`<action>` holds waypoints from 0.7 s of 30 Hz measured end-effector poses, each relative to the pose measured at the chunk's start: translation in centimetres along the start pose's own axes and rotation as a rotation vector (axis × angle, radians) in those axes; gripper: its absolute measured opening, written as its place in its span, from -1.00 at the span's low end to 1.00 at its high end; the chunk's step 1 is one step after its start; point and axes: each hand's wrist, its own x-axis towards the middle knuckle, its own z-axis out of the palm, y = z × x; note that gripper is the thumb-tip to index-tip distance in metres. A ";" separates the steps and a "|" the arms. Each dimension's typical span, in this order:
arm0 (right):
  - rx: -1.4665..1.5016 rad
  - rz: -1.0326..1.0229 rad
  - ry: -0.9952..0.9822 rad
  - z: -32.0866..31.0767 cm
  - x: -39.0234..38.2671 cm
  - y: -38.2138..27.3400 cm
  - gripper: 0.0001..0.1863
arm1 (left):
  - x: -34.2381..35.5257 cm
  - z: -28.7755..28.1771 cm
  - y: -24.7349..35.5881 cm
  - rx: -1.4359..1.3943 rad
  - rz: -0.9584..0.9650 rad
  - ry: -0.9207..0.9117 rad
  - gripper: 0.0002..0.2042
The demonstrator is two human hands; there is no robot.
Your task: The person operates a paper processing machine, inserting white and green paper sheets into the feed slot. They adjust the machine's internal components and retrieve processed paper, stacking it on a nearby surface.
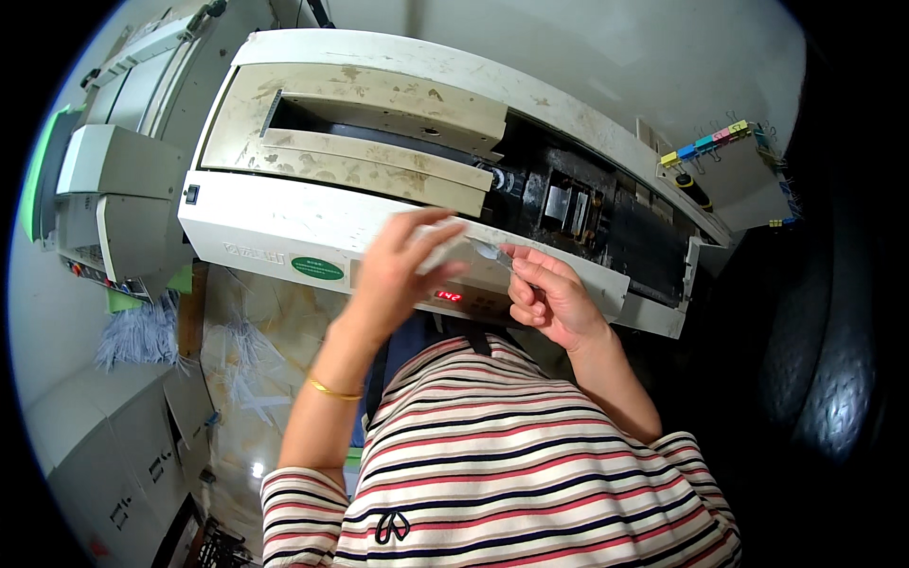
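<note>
Both hands are raised over the front of a long white binding machine (284, 213). In a pinch between thumb and fingertips, my right hand (559, 298) holds a small thin, pale shiny piece (487, 250). Its broader end points left, and its exact kind is too small to make out. My left hand (402, 270) is a little to the left of that piece and apart from it. Motion blurs this hand, but its fingers look spread with nothing visible in them. A gold bangle (333, 390) circles my left wrist.
Dark, glue-stained working parts (568, 208) lie exposed on the machine's right half. A red lit display (448, 296) is on its front. Colored clips (705, 142) line a panel at right. Another machine (123, 180) stands at left, above paper strips (142, 331) and boxes (123, 454).
</note>
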 end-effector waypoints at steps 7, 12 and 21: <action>-0.013 0.018 0.001 -0.5 -1.6 -0.3 -0.68 | 1.1 2.6 1.1 -0.011 0.180 -0.044 -0.67; -0.104 0.084 -0.072 -0.8 -2.6 -0.6 -0.57 | 1.4 3.5 1.7 0.019 0.255 -0.020 -0.69; -0.269 0.174 -0.060 -4.2 -4.0 -1.8 -0.53 | 1.0 5.0 3.1 -0.064 0.207 -0.163 -0.75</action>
